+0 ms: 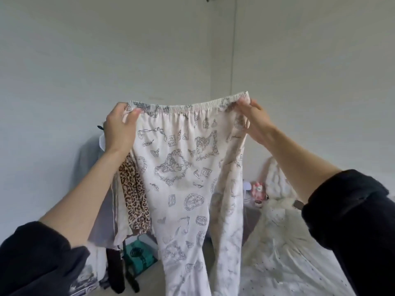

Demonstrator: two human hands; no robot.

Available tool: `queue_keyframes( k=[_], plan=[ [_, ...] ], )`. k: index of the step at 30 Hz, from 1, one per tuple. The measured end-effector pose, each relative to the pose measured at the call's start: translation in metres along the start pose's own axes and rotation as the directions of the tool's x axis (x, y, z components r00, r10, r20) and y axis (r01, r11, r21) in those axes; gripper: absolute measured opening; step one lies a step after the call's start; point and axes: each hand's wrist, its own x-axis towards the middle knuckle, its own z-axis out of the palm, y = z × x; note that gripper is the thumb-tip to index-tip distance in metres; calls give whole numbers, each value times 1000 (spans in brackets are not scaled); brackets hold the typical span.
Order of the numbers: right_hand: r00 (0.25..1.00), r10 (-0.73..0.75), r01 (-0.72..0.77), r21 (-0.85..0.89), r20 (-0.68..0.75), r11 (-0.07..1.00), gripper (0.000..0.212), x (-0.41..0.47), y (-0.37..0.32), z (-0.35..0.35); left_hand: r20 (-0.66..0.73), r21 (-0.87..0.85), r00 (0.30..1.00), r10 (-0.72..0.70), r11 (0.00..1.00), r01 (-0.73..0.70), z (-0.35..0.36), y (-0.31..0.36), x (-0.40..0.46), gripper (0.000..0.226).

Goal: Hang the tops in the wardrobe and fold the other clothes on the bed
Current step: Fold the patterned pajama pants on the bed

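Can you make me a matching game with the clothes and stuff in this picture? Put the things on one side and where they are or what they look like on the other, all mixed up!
Things:
1. printed trousers
2. leopard-print garment
3. pink toy
4. teal box

Places or states:
A. down low, under the hanging clothes
B. held up by the waistband in both hands
C. hanging behind the left forearm
D. standing beside the bed, right of the trousers

Pairs: 1-B, 2-C, 3-D, 4-A

The left hand and right hand each pinch one end of the waistband.

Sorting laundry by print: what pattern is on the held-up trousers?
White trousers with dark line-drawn sketches, seen in the head view.
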Motion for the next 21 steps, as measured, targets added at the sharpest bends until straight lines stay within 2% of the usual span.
queue_keyframes(
  k=[2,7,11,15,17,19,21],
  plan=[
    [999,29,-29,-28,-16,999,12,-8,1,-11,40,3,998,40,999,-40,0,7,-6,27],
    [985,154,-159,-63,-77,985,10,-55,12,-60,278,-4,954,112,993,-116,4,31,-57,23],
    [950,284,-294,-62,-132,954,14,-128,15,-121,511,35,858,50,996,-79,-1,67,-139,41],
    [891,409,-401,77,-199,913,14,-226,17,-190,709,59,705,-8,997,-48,-16,119,-237,34],
    [857,463,-438,153,-227,886,12,-284,22,-230,786,33,618,-39,999,20,-24,145,-297,28],
    [814,513,-467,218,-273,857,21,-346,28,-266,877,48,476,-71,997,62,-31,171,-362,24],
    [738,587,-542,227,-333,809,37,-414,38,-305,947,105,295,-127,991,87,-38,200,-436,24]
  ],
)
